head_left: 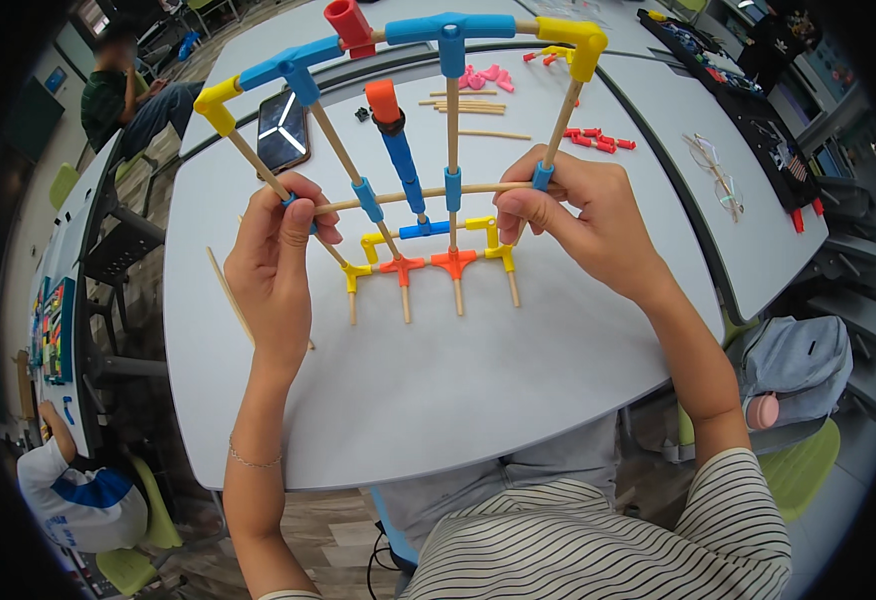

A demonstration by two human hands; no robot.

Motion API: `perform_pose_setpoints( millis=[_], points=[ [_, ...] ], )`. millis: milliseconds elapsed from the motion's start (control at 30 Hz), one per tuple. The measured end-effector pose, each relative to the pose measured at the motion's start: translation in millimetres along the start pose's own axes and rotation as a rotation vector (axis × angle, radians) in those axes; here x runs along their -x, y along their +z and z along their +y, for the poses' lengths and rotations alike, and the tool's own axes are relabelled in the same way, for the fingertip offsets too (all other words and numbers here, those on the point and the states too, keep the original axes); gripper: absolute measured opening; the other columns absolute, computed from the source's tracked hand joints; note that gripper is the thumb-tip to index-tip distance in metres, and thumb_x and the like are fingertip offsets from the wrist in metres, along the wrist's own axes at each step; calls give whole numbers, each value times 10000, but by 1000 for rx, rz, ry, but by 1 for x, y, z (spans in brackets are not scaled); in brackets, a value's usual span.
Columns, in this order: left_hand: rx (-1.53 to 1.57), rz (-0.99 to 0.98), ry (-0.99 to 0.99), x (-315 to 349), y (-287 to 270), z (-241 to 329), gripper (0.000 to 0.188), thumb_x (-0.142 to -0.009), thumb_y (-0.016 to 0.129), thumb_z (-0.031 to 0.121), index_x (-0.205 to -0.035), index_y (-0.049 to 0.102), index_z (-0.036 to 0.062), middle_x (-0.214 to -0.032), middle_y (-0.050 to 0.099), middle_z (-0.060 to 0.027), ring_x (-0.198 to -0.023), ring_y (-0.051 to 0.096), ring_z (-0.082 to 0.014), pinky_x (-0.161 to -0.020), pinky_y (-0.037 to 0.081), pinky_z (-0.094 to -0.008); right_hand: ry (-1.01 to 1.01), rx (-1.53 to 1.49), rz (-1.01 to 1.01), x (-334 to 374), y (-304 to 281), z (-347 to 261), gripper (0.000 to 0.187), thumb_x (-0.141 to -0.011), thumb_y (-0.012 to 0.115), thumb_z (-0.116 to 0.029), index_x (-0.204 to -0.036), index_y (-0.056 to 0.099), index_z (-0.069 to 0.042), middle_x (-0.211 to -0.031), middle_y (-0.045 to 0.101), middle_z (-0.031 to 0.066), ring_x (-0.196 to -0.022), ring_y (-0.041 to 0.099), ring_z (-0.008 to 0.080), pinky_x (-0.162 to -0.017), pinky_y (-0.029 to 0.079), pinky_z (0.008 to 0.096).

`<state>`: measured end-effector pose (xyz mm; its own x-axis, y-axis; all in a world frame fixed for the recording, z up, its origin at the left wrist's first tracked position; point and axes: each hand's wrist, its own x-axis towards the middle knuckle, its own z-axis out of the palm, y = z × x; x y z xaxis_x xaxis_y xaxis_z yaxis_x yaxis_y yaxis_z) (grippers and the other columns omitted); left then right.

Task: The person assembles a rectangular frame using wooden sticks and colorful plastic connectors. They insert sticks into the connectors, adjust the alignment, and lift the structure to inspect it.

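Observation:
A standing frame of wooden dowels and plastic connectors rises from the table before me. Along its top run blue T-connectors [450, 30], a red tube [349, 25] and yellow elbows [580, 44]. A thin wooden crossbar [413, 195] passes the uprights at mid height, by blue sleeves. My left hand [276, 262] pinches the left upright at the crossbar's left end, where a blue connector is partly hidden. My right hand [586, 222] pinches the crossbar's right end beside a blue connector [543, 176]. Lower down sit orange T-connectors [454, 263] and yellow ones. Behind stands a blue post [402, 158] with an orange tip.
A phone [284, 130] lies left behind the frame. Loose dowels [470, 106], pink pieces [485, 76] and red connectors [601, 140] lie farther back. On the right table are glasses-like clear items [718, 175] and a black case [768, 130]. A grey backpack [796, 365] rests beside me. Other people sit at left.

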<state>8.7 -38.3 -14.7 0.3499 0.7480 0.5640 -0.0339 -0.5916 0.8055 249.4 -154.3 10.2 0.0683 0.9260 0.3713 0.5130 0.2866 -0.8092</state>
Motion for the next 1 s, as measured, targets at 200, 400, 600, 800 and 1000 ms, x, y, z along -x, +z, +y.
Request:
perform_pose_setpoints(
  millis=[200, 400, 600, 800, 1000],
  points=[
    [-12, -7, -16, 0, -1, 0, 258, -1044, 537, 237, -1073, 610, -8, -822, 616, -72, -732, 593, -123, -695, 513, -261, 6, -38, 69, 2, -1, 12, 120, -897, 707, -82, -922, 667, 28, -859, 714, 90, -785, 725, 153, -795, 592, 254],
    [-2, -3, -7, 0, 0, 1, 258, -1042, 543, 235, -1083, 611, -11, -818, 615, -70, -732, 590, -119, -679, 505, -255, 156, 43, -105, 9, -9, 29, 132, -864, 728, -78, -855, 672, 41, -883, 721, 102, -798, 710, 158, -781, 590, 282],
    [2, 3, 7, -1, 2, 2, 252, -1043, 539, 226, -1081, 610, -13, -817, 615, -72, -721, 586, -116, -667, 502, -251, 38, 195, -74, 12, 2, 35, 128, -880, 699, -66, -872, 660, 56, -831, 694, 152, -718, 678, 212, -696, 559, 303],
    [3, 10, 39, 2, 3, -1, 230, -1042, 538, 202, -1077, 607, -14, -822, 620, -74, -708, 591, -119, -640, 504, -252, 14, 201, -102, 15, 5, 37, 92, -871, 677, -27, -895, 656, 59, -812, 678, 172, -693, 676, 253, -646, 533, 322],
    [13, -17, 46, -1, 2, 0, 226, -1043, 534, 196, -1074, 606, -16, -828, 623, -71, -706, 600, -125, -642, 519, -262, 0, 172, -83, 15, 9, 41, 66, -863, 666, -2, -872, 650, 61, -775, 668, 169, -656, 681, 263, -608, 523, 328]
  ],
)
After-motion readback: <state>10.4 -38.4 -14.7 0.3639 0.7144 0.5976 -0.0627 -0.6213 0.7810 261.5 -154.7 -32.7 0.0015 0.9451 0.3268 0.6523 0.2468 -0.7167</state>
